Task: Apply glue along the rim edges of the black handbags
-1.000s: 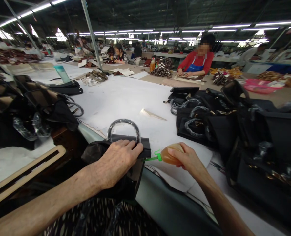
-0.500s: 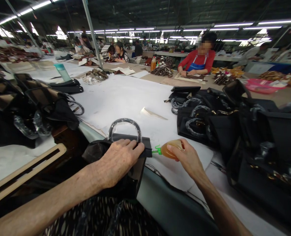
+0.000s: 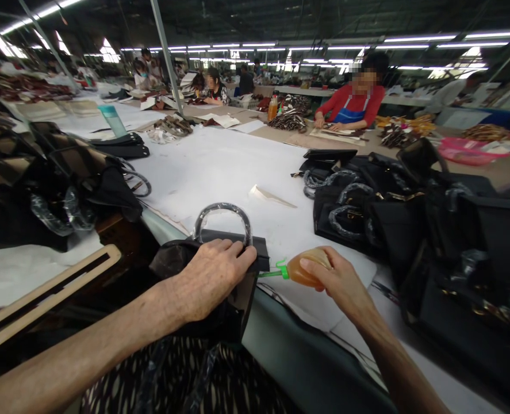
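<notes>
My left hand [image 3: 215,273] is closed over the top edge of a black handbag [image 3: 261,253] at the table's near edge. The bag's round handle [image 3: 223,206], wrapped in clear plastic, stands up behind my fingers. In my right hand [image 3: 338,276] is a squeeze bottle [image 3: 307,268] of amber liquid, likely glue, gripped round its body. The bottle lies on its side with its green nozzle [image 3: 276,272] pointing left. Its tip is at the bag's right edge, just below the black flap; whether it touches is hard to see.
Black handbags [image 3: 367,207] are heaped at the right, and more bags [image 3: 56,190] lie at the left. A slotted pale strip [image 3: 65,287] is at lower left. A pale scrap [image 3: 272,196] lies on the white table cover [image 3: 220,155]. Across the table a person [image 3: 353,100] handles pieces.
The bottle has tilted slightly, its nozzle now pointing more level and lying a little lower against the bag's edge. My left hand keeps its hold. The whole view has shifted slightly.
</notes>
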{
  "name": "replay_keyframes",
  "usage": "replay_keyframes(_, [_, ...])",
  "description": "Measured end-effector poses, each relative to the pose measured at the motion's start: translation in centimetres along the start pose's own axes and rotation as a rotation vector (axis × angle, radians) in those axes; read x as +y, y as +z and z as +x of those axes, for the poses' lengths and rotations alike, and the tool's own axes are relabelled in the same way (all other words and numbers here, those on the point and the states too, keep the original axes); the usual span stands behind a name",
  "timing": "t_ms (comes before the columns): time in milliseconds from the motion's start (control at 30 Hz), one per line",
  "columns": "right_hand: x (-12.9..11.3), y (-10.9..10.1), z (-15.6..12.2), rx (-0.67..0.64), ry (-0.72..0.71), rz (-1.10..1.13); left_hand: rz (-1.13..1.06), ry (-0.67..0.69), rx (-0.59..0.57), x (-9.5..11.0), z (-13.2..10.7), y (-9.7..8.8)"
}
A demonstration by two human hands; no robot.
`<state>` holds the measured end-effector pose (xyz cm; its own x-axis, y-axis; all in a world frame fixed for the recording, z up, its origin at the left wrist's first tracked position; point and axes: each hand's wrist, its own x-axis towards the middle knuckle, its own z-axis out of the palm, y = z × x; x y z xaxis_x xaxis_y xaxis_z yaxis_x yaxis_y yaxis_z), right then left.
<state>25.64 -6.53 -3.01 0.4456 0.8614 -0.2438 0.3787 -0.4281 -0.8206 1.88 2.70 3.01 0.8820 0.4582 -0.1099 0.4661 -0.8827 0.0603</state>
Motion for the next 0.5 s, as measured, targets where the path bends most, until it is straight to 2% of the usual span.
replay_keyframes(500, [-1.1, -0.3, -1.3, -0.117, 0.015, 0.048, -0.012, 0.012, -0.011, 0.0, -0.1, 0.0])
